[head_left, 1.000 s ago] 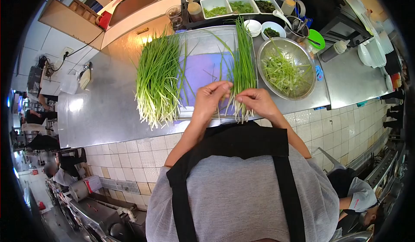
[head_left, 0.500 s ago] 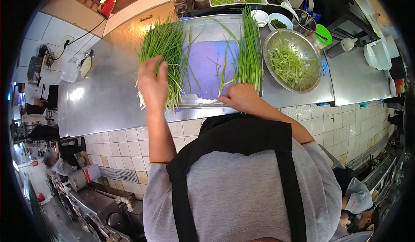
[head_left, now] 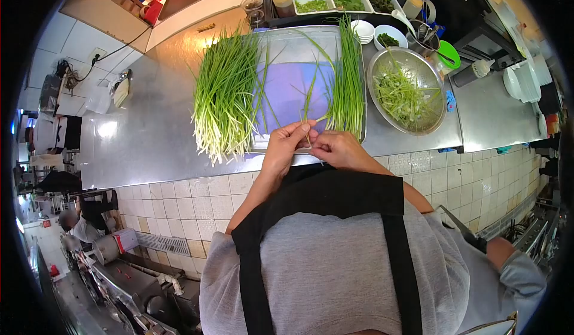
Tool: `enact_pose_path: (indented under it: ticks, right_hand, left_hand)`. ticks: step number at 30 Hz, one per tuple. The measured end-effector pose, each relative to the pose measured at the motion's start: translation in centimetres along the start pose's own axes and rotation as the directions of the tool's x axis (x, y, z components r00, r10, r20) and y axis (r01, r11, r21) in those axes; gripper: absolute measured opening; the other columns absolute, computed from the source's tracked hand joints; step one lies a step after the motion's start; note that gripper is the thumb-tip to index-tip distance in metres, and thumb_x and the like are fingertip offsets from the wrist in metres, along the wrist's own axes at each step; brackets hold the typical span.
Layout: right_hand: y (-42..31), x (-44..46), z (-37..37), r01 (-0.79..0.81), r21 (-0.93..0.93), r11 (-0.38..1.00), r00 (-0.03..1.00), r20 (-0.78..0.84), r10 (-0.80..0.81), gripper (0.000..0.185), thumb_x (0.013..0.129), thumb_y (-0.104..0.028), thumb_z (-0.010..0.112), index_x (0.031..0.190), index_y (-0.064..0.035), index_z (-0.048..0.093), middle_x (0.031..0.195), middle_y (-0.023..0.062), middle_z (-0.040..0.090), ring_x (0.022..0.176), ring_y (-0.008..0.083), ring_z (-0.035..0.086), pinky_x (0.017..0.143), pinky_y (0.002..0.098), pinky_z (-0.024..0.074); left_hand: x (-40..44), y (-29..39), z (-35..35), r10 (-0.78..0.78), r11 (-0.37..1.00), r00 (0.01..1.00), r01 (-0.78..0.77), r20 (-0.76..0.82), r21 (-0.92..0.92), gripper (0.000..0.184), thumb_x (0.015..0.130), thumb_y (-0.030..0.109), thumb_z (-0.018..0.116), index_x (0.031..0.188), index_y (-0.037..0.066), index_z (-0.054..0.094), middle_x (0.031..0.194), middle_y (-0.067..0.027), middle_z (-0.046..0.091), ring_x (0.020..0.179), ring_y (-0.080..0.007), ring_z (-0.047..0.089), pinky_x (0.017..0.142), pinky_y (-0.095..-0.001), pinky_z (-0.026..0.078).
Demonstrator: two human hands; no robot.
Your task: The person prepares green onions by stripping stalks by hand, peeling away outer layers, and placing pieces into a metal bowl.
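My left hand (head_left: 287,145) and my right hand (head_left: 341,149) are close together at the front edge of a metal tray (head_left: 284,36). Thumb and fingers of both are pinched around the pale base of a thin spring onion (head_left: 308,99), whose green leaves lie away from me over the tray's bluish-purple sheet (head_left: 281,84). Left of my hands lies a big pile of spring onions (head_left: 224,90), white ends towards me. A narrower, neater bundle of spring onions (head_left: 348,84) lies along the tray's right side. A few loose stalks are scattered between them.
A metal colander (head_left: 439,104) with pale green trimmings stands right of the tray. Behind it are white bowls (head_left: 362,30), a green-rimmed container (head_left: 448,54) and squeeze bottles. Ingredient trays (head_left: 312,1) line the back. Another person's arm (head_left: 517,266) shows at lower right.
My left hand has left the big pile and come right to meet my right hand at the stalk. The view has shifted slightly. A person's arm has appeared differently at lower right.
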State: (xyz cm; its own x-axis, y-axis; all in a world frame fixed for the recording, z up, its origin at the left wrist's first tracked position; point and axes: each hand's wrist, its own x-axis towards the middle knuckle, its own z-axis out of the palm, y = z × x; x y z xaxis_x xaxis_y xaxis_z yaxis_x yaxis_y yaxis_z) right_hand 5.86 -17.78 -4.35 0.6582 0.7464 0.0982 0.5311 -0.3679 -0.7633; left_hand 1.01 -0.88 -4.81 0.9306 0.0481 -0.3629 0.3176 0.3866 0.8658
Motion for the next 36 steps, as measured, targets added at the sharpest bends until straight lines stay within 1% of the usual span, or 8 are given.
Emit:
enact_pose_path:
  ticks: [3, 6, 10, 14, 24, 27, 33, 36]
  right_hand:
    - [0.4, -0.3, -0.5, 0.024, -0.001, 1.000, 0.997, 0.068, -0.024, 0.016, 0.077, -0.019, 0.068, 0.079, -0.0031, 0.064, 0.073, 0.0117, 0.061, 0.068, 0.0258, 0.060, 0.059, 0.0365, 0.0462]
    - [0.5, -0.6, -2.4, 0.075, 0.078, 0.994, 0.993, -0.096, -0.067, 0.017, 0.079, -0.021, 0.065, 0.081, -0.0038, 0.065, 0.073, 0.0111, 0.061, 0.063, 0.0268, 0.059, 0.058, 0.0365, 0.0472]
    - [0.2, -1.0, -5.8, -0.102, 0.192, 0.976, 0.900, -0.401, 0.172, 0.008, 0.079, -0.008, 0.065, 0.084, -0.0028, 0.064, 0.075, 0.0075, 0.059, 0.062, 0.0147, 0.057, 0.055, 0.0259, 0.0445]
    - [0.7, -1.0, -8.5, -0.006, 0.136, 0.991, 0.786, -0.612, 0.089, 0.008, 0.080, -0.004, 0.063, 0.088, -0.0045, 0.065, 0.083, 0.0049, 0.058, 0.063, 0.0111, 0.054, 0.056, 0.0232, 0.0433]
    - [1.1, -1.1, -9.9, 0.107, -0.373, 0.922, 0.910, -0.336, -0.242, 0.013, 0.081, -0.004, 0.061, 0.092, -0.0067, 0.066, 0.092, 0.0062, 0.058, 0.080, 0.0186, 0.058, 0.069, 0.0275, 0.0463]
    - [1.6, -0.8, -9.5, 0.103, -0.327, 0.939, 0.901, -0.370, -0.228, 0.008, 0.080, -0.007, 0.061, 0.087, -0.0057, 0.063, 0.089, 0.0070, 0.058, 0.076, 0.0230, 0.059, 0.064, 0.0335, 0.0462]
    - [2.0, -0.1, -8.4, -0.022, 0.133, 0.991, 0.870, -0.487, 0.085, 0.005, 0.084, -0.005, 0.056, 0.085, -0.0038, 0.060, 0.082, 0.0069, 0.055, 0.064, 0.0159, 0.053, 0.057, 0.0265, 0.0415]
    - [3.3, 0.3, -8.4, -0.025, 0.171, 0.985, 0.783, -0.609, 0.126, 0.005, 0.085, -0.005, 0.054, 0.085, -0.0026, 0.059, 0.079, 0.0057, 0.054, 0.061, 0.0123, 0.049, 0.055, 0.0240, 0.0395]
  left_hand:
    - [0.0, 0.4, 0.9, 0.030, 0.996, 0.999, -0.034, -0.042, -0.088, 0.028, 0.090, 0.022, 0.057, 0.105, -0.001, 0.063, 0.074, -0.0018, 0.061, 0.070, -0.0107, 0.059, 0.068, -0.0240, 0.048]
    - [-0.3, 0.9, 1.1, 0.032, 0.998, 0.999, -0.033, 0.012, 0.055, 0.025, 0.090, 0.021, 0.057, 0.101, 0.001, 0.065, 0.068, 0.0001, 0.056, 0.062, -0.0082, 0.052, 0.061, -0.0214, 0.044]
    - [-1.2, 1.7, 1.4, 0.006, 0.985, 0.997, -0.020, 0.080, 0.170, 0.023, 0.090, 0.020, 0.056, 0.096, 0.001, 0.065, 0.063, 0.0018, 0.051, 0.057, -0.0062, 0.045, 0.053, -0.0198, 0.037]
    - [-1.6, 1.4, 1.6, -0.009, 0.983, 0.992, -0.014, 0.126, 0.183, 0.020, 0.091, 0.018, 0.056, 0.092, 0.000, 0.065, 0.057, 0.0045, 0.044, 0.051, -0.0041, 0.036, 0.047, -0.0193, 0.030]
    - [-2.1, 2.0, 1.9, -0.038, 0.965, 0.984, -0.010, 0.175, 0.261, 0.020, 0.091, 0.016, 0.055, 0.090, -0.001, 0.065, 0.058, 0.0038, 0.044, 0.052, -0.0054, 0.036, 0.050, -0.0203, 0.029]
    - [-2.0, 2.0, 1.8, -0.041, 0.962, 0.984, -0.008, 0.173, 0.273, 0.021, 0.091, 0.017, 0.055, 0.090, -0.002, 0.065, 0.058, 0.0040, 0.044, 0.052, -0.0052, 0.036, 0.049, -0.0203, 0.029]
    - [-1.9, 2.7, 2.0, -0.046, 0.948, 0.990, 0.001, 0.135, 0.318, 0.020, 0.090, 0.018, 0.056, 0.089, 0.000, 0.066, 0.059, 0.0056, 0.044, 0.053, -0.0042, 0.035, 0.049, -0.0196, 0.028]
    - [-1.9, 4.3, 1.6, 0.107, 0.893, 0.988, -0.147, 0.115, 0.425, 0.018, 0.089, 0.017, 0.056, 0.089, 0.002, 0.067, 0.060, 0.0064, 0.044, 0.054, -0.0035, 0.034, 0.050, -0.0194, 0.027]
